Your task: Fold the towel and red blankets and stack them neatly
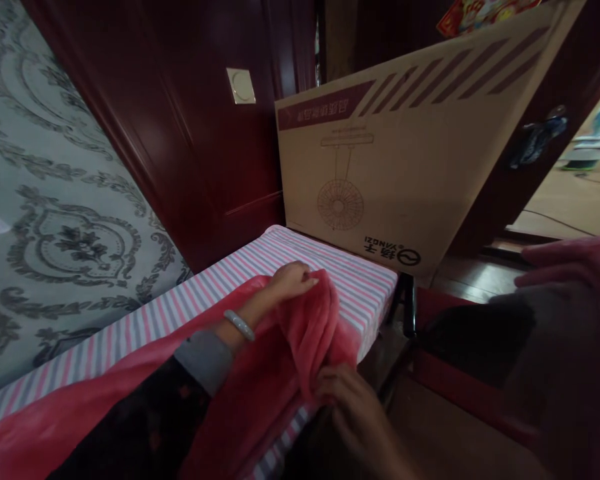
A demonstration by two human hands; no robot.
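Note:
A soft red blanket lies bunched along a bed or bench covered by a striped sheet in pink, grey and white. My left hand, with a light bangle on the wrist, pinches the blanket's upper fold near the far end. Lower down, at the near edge, my right hand has its fingers curled round the hanging side of the same blanket. Between the two hands the cloth is lifted into upright folds. Part of the right hand's fingertips is hidden by the fabric.
A large cardboard box with a fan drawing stands at the far end, against dark red doors. Patterned wallpaper borders the left side. A pink and dark cloth hangs at right, beside a doorway.

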